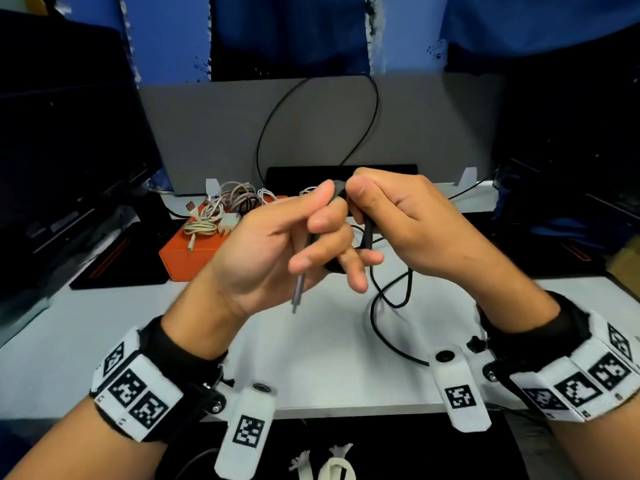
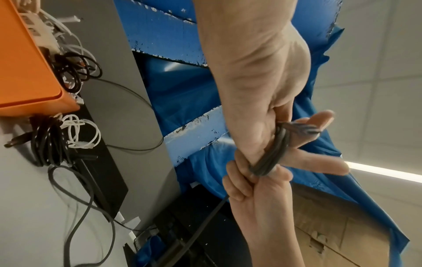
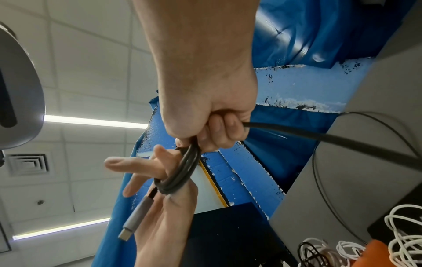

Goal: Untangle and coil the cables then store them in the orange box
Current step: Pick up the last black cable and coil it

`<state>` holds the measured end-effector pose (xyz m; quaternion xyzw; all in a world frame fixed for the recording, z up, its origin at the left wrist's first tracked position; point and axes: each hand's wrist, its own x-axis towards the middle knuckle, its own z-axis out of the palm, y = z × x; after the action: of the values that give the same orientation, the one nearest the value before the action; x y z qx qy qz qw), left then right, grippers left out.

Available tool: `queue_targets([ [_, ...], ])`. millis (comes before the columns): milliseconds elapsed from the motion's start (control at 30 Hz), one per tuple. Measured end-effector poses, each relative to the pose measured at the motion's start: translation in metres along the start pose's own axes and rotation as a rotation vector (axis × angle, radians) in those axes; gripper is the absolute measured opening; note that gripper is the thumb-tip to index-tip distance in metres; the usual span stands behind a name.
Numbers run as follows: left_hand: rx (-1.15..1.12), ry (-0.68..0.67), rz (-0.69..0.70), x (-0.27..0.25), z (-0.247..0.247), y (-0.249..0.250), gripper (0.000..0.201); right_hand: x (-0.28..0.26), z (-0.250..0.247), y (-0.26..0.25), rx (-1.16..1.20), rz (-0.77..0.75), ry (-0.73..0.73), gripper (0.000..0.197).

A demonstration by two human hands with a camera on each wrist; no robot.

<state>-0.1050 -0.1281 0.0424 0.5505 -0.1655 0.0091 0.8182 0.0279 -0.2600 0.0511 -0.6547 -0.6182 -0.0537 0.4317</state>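
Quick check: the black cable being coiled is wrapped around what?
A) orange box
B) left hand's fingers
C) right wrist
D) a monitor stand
B: loops of the black cable circle the left hand fingers, while the right hand grips the strand and feeds it.

- Both hands are bare: the left hand [image 1: 277, 251] and the right hand [image 1: 412, 223].
- Each wrist wears a black band [image 1: 180, 344].
- White blocks with black square codes [image 1: 138, 396] ring each band.
- Small silver screws [image 1: 216, 407] hold white tabs.
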Motion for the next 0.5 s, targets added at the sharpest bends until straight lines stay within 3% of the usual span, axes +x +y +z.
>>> queue_targets([
  [200,-0.073,-0.018,0.038,-0.002,0.009,-0.001,0.042,0.000,0.001,-0.001,0.102,0.001,-0.004,0.040],
  [333,-0.090,0.075,0.203,-0.006,0.010,0.018,0.042,0.001,0.011,0.002,0.309,0.143,-0.012,0.039],
  [433,-0.142,0.268,0.463,-0.010,-0.001,0.037,0.043,-0.001,0.024,0.010,0.127,0.160,-0.199,0.032],
  [500,0.049,0.489,0.573,-0.011,-0.015,0.043,0.040,-0.005,0.027,0.006,0.052,0.183,-0.385,0.029],
])
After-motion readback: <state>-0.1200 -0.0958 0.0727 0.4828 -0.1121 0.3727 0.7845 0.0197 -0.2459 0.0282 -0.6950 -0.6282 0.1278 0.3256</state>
